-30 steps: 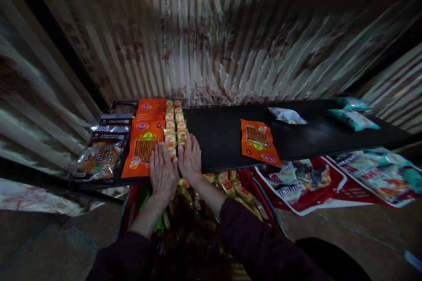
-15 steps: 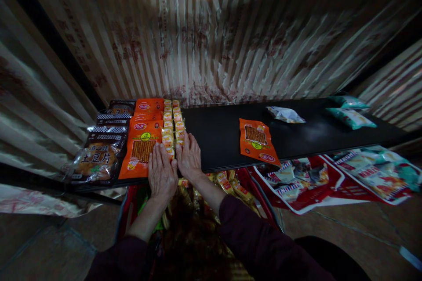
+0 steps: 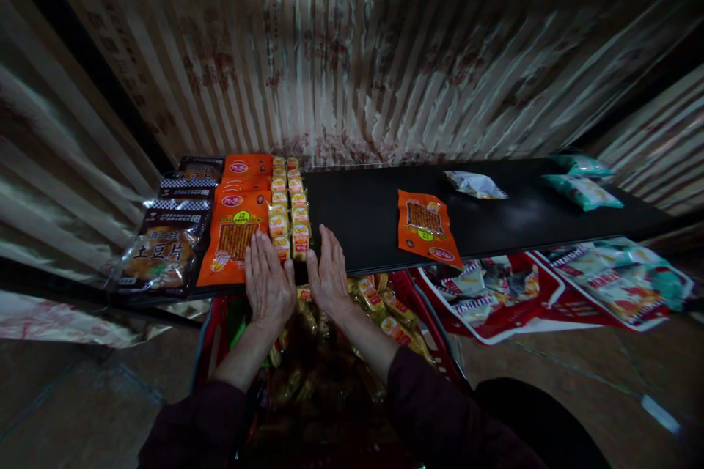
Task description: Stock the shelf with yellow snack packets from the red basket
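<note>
Two rows of small yellow wrapped snack packs [image 3: 300, 223] run from front to back on a black shelf [image 3: 363, 234]. My left hand [image 3: 269, 282] lies flat at their front left, over the lower right corner of an orange snack bag [image 3: 236, 242]. To the right of the rows, my right hand [image 3: 328, 271] is stretched out with a small gap to the packs. Both hands are open and hold nothing. More orange bags lie in a column behind the front one. Dark potato-chip bags [image 3: 162, 249] form a column at the far left.
A single orange bag [image 3: 429, 227], a white packet [image 3: 476, 185] and teal bags [image 3: 583, 192] lie farther right on the shelf. Below, a red basket [image 3: 204, 341] holds more yellow packs. Red baskets [image 3: 550, 319] with bagged snacks stand at right. A striped curtain [image 3: 352, 88] hangs behind.
My right hand has moved right, away from the yellow packs, uncovering the front of the right row. My left hand stays almost in place. The view has shifted slightly.
</note>
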Available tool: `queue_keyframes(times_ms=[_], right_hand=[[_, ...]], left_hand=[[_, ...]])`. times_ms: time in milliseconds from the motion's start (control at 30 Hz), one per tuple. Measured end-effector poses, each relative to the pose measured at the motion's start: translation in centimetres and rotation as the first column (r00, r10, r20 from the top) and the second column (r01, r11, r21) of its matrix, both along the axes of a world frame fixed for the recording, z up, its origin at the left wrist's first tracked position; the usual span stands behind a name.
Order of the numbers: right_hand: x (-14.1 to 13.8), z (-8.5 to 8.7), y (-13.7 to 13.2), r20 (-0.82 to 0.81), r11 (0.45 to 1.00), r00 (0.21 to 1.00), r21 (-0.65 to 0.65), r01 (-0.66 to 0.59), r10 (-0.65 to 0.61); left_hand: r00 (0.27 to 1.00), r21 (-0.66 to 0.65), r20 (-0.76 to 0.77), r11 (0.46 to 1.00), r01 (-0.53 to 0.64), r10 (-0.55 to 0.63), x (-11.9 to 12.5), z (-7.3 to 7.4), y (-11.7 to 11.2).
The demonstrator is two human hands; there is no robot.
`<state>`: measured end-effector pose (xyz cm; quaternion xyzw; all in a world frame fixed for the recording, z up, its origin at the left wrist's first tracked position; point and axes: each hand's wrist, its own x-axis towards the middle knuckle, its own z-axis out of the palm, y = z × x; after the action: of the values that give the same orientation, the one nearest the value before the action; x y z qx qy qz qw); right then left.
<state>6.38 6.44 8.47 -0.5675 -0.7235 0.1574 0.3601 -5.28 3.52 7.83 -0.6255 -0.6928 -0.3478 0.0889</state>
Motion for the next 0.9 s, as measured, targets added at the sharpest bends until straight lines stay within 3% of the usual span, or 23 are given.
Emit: queue_keyframes(times_ms=[133, 300, 400, 500, 600, 733, 900], right_hand=[[1.2, -0.2, -2.8, -0.059, 0.996, 0.995, 0.054, -0.076, 0.079], [3.3, -1.5, -7.1, -0.053, 0.981, 0.98, 0.048, -0.191, 0.193], [4.7, -2.5, -9.1, -0.014, 0.963, 0.963, -0.034, -0.269, 0.268], [5.9, -3.4, -10.2, 0.031, 0.933, 0.952, -0.211, -0.291, 0.304], [7.0, -3.8, -11.0, 0.079, 0.852, 0.915, -0.403, -0.335, 0.397], [8.0, -4.4, -12.4, 0.082, 0.709, 0.821, -0.557, -0.432, 0.565], [8.4, -4.9, -13.7, 0.104, 0.656, 0.789, -0.625, -0.422, 0.606]], left_hand=[[0.999, 0.04, 0.036, 0.999, 0.027, -0.028, 0.2, 0.7, -0.6], [0.98, 0.067, 0.047, 0.979, 0.191, -0.194, 1.3, 0.8, -3.0], [0.95, -0.003, 0.094, 0.954, 0.301, -0.299, 3.1, 0.0, -5.5], [0.928, -0.153, 0.191, 0.924, 0.352, -0.321, 5.4, -1.3, -8.1], [0.925, -0.389, 0.284, 0.851, 0.353, -0.254, 7.1, -2.7, -10.3], [0.946, -0.7, 0.302, 0.648, 0.302, -0.115, 7.9, -3.9, -12.6], [0.966, -0.762, 0.257, 0.606, 0.227, -0.038, 6.6, -4.8, -13.5]])
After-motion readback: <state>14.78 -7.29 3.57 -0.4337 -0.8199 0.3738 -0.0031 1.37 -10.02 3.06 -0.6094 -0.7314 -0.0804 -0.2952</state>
